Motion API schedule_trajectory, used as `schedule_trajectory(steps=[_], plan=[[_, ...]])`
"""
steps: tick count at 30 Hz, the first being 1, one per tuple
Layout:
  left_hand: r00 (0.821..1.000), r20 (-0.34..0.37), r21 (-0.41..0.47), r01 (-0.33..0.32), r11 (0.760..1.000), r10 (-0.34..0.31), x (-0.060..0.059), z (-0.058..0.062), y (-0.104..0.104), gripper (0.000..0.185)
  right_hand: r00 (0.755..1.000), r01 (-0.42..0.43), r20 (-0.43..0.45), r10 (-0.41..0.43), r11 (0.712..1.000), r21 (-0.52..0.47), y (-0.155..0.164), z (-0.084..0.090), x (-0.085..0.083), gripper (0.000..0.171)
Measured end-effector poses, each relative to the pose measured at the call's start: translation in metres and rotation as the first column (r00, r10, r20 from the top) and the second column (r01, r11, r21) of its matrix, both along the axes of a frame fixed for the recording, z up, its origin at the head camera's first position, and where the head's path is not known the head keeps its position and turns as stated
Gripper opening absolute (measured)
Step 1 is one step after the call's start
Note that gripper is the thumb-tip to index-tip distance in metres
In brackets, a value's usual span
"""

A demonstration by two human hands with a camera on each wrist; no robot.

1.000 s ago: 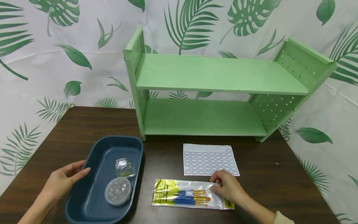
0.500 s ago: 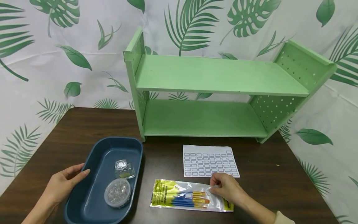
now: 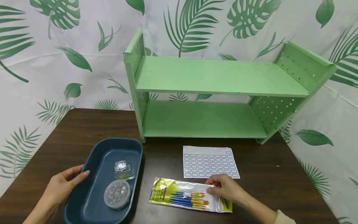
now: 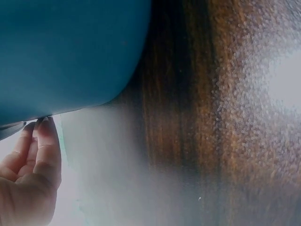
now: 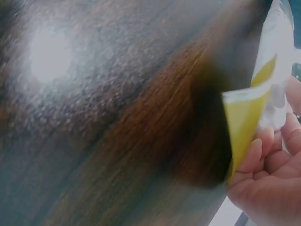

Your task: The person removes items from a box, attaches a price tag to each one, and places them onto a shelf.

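My left hand (image 3: 62,185) grips the left rim of a dark blue tray (image 3: 90,202), thumb over the edge; the left wrist view shows fingertips (image 4: 47,127) against the tray's outer wall (image 4: 70,56). In the tray lie a round clear-lidded container (image 3: 117,194) of small shiny bits and two small clear containers, one of them a square jar (image 3: 121,165). With thumb and fingers, my right hand (image 3: 227,189) pinches the right end of a yellow and clear packet of paintbrushes (image 3: 163,191). A small blue-bordered label (image 3: 187,194) is on its front. In the right wrist view the packet's yellow end (image 5: 244,122) stands above the table.
Behind the packet lies a white sheet of blue-bordered labels (image 3: 211,163). A green two-tier shelf (image 3: 207,119) stands at the back of the dark wooden table (image 3: 282,193), its right side panel (image 3: 305,62) slanting outward. Leaf-patterned cloth (image 3: 92,18) hangs behind.
The packet has shifted slightly left and tilted a little, its right end lower in view, with my right hand still pinching it. My left hand stays on the tray rim.
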State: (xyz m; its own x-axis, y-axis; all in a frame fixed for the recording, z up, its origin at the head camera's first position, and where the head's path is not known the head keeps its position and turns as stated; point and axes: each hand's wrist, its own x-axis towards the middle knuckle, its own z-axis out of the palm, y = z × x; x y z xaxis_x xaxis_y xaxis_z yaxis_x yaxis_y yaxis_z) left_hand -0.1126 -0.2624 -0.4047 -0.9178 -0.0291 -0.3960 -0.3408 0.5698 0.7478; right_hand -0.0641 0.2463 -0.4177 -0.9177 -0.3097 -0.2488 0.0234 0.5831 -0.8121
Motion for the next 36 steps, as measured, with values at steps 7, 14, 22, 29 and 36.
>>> schedule_trajectory(steps=[7,14,22,29,36], plan=[[0.999,-0.016,0.042,-0.028,0.999,0.028,0.000,-0.001,0.002,0.072,0.992,0.044,0.119,-0.037,0.998,-0.050,-0.002,0.003,0.000,0.016],[0.999,-0.005,0.060,-0.050,0.997,0.051,0.000,0.000,0.003,0.072,0.984,0.063,0.173,-0.045,0.993,-0.100,-0.002,0.005,0.000,0.019],[1.000,-0.008,0.019,-0.023,1.000,0.023,-0.001,-0.001,0.002,0.073,0.980,0.070,0.195,-0.038,0.985,-0.157,-0.001,0.007,-0.002,0.022],[1.000,-0.016,0.013,-0.022,1.000,0.022,0.000,0.000,0.003,0.073,0.982,0.065,0.188,-0.027,0.978,-0.199,0.001,0.018,-0.005,0.024],[1.000,-0.010,0.005,-0.020,1.000,0.020,0.000,0.000,0.002,0.073,0.985,0.051,0.170,-0.020,0.983,-0.179,0.006,0.036,-0.007,0.025]])
